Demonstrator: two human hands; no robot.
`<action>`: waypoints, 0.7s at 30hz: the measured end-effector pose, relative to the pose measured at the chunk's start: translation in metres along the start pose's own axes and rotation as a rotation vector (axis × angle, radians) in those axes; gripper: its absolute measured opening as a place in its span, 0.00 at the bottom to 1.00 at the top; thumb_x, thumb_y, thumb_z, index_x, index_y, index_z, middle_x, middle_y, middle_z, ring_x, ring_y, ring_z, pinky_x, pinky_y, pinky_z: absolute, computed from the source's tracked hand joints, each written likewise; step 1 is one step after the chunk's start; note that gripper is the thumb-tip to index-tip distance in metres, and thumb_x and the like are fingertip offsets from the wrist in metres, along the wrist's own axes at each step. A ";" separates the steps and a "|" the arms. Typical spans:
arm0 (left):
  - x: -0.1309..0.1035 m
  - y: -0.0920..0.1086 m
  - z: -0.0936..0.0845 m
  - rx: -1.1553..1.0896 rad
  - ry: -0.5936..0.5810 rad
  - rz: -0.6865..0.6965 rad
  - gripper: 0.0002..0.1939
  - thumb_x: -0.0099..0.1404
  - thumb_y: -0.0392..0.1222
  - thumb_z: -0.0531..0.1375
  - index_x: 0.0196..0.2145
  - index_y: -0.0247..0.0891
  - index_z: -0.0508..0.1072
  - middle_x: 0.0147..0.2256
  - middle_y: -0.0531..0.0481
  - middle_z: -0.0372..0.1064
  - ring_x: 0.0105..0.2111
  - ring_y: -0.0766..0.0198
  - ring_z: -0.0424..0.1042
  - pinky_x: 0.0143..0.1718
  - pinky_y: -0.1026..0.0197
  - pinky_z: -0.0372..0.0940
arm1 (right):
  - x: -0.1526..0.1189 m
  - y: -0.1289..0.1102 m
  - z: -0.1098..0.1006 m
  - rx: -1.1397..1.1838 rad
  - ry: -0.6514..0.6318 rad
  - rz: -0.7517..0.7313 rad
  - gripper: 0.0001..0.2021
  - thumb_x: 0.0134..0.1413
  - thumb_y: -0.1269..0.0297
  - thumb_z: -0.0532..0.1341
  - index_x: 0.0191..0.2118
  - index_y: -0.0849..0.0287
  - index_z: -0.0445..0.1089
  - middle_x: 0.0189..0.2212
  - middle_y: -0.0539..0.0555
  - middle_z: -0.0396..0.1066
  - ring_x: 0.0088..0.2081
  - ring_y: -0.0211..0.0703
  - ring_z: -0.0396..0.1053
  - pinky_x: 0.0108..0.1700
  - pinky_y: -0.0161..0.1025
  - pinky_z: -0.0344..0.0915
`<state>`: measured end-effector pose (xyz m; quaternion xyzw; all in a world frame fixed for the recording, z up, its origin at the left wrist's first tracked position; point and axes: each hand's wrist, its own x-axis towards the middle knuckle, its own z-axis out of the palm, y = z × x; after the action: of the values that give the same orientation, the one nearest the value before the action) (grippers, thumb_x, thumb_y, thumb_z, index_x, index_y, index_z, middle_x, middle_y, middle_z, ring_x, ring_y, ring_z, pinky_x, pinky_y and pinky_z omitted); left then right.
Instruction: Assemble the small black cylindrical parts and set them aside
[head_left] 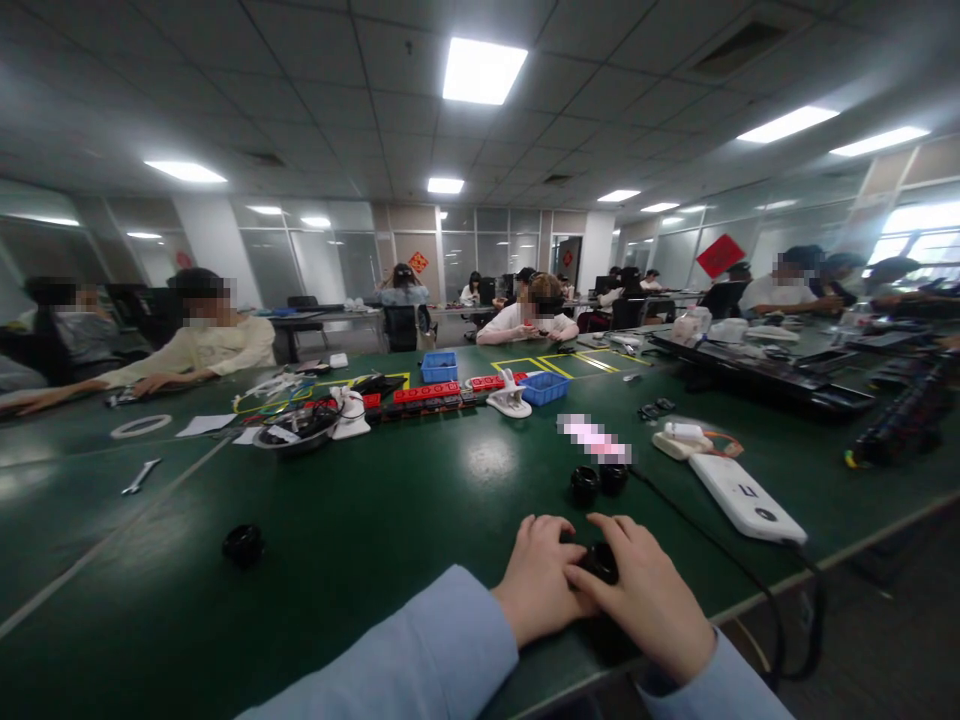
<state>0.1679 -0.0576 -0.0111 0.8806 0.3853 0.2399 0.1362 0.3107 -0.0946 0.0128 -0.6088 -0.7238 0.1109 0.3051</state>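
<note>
A small black round part (602, 562) sits between my two hands near the table's front edge. My left hand (546, 580) curls at its left side, its fingers partly hidden. From the right, my right hand (645, 590) closes round the same part, with thumb and fingers on either side of it. Just beyond my hands stand two similar black round parts (585, 485), side by side. Another black round part (243, 545) lies far to the left on the green table (360, 530).
A white power bank (748, 497) with a black cable lies at the right. Farther back are blue bins (545, 387), red power strips (426, 392), a metal bowl (296, 440) and a white clamp (510, 396). A wrench (141, 477) lies left. People sit round the tables.
</note>
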 end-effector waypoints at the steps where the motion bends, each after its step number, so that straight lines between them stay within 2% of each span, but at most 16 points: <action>1: 0.006 0.003 0.005 -0.004 0.004 -0.004 0.16 0.49 0.49 0.64 0.35 0.41 0.76 0.44 0.45 0.63 0.46 0.52 0.60 0.52 0.49 0.52 | 0.001 0.005 -0.002 -0.063 0.005 0.033 0.19 0.45 0.57 0.59 0.42 0.63 0.67 0.39 0.63 0.65 0.43 0.57 0.63 0.47 0.54 0.59; 4: 0.020 0.009 0.015 -0.012 0.019 -0.008 0.18 0.49 0.53 0.64 0.37 0.42 0.76 0.44 0.45 0.63 0.46 0.52 0.60 0.54 0.47 0.50 | 0.003 0.022 -0.013 -0.056 -0.051 -0.019 0.12 0.47 0.62 0.56 0.37 0.61 0.67 0.35 0.60 0.67 0.40 0.53 0.65 0.44 0.50 0.62; 7: 0.030 0.010 0.021 -0.015 0.034 -0.018 0.20 0.49 0.54 0.63 0.37 0.41 0.76 0.45 0.44 0.63 0.48 0.50 0.60 0.55 0.45 0.47 | 0.006 0.037 -0.023 0.059 -0.074 -0.114 0.21 0.43 0.68 0.54 0.48 0.61 0.62 0.45 0.59 0.66 0.48 0.50 0.63 0.50 0.48 0.59; 10: 0.037 0.009 0.024 -0.016 0.057 -0.041 0.19 0.50 0.54 0.63 0.37 0.40 0.76 0.44 0.43 0.64 0.47 0.50 0.60 0.54 0.44 0.48 | 0.011 0.045 -0.025 0.035 -0.011 -0.099 0.29 0.43 0.63 0.57 0.54 0.63 0.56 0.52 0.62 0.60 0.52 0.53 0.59 0.54 0.50 0.56; 13: 0.039 0.009 0.026 -0.017 0.085 -0.060 0.18 0.51 0.53 0.62 0.36 0.40 0.76 0.43 0.44 0.64 0.46 0.51 0.61 0.54 0.45 0.48 | 0.015 0.048 -0.021 -0.057 0.013 -0.016 0.24 0.44 0.58 0.59 0.48 0.65 0.63 0.44 0.63 0.66 0.46 0.56 0.63 0.49 0.51 0.59; 16: 0.036 0.009 0.024 -0.018 0.102 -0.072 0.18 0.51 0.54 0.62 0.36 0.42 0.76 0.42 0.45 0.64 0.46 0.52 0.62 0.54 0.45 0.48 | 0.019 0.049 -0.021 -0.039 -0.025 -0.059 0.17 0.44 0.60 0.59 0.41 0.62 0.68 0.37 0.60 0.69 0.42 0.54 0.65 0.46 0.50 0.62; 18: 0.034 0.008 0.023 -0.018 0.101 -0.072 0.18 0.51 0.56 0.62 0.36 0.42 0.76 0.42 0.46 0.65 0.46 0.52 0.62 0.54 0.46 0.49 | 0.021 0.050 -0.025 0.032 -0.062 -0.111 0.17 0.43 0.62 0.59 0.42 0.60 0.69 0.38 0.59 0.69 0.43 0.54 0.65 0.47 0.50 0.61; 21: 0.032 0.006 0.021 -0.023 0.090 -0.066 0.20 0.50 0.58 0.62 0.34 0.42 0.77 0.42 0.46 0.65 0.46 0.52 0.62 0.53 0.47 0.50 | 0.024 0.055 -0.033 0.199 -0.192 -0.139 0.19 0.41 0.63 0.59 0.43 0.59 0.68 0.42 0.58 0.69 0.47 0.54 0.64 0.51 0.51 0.59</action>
<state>0.2015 -0.0388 -0.0156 0.8541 0.4170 0.2793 0.1367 0.3728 -0.0657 0.0172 -0.5107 -0.7755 0.2183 0.3003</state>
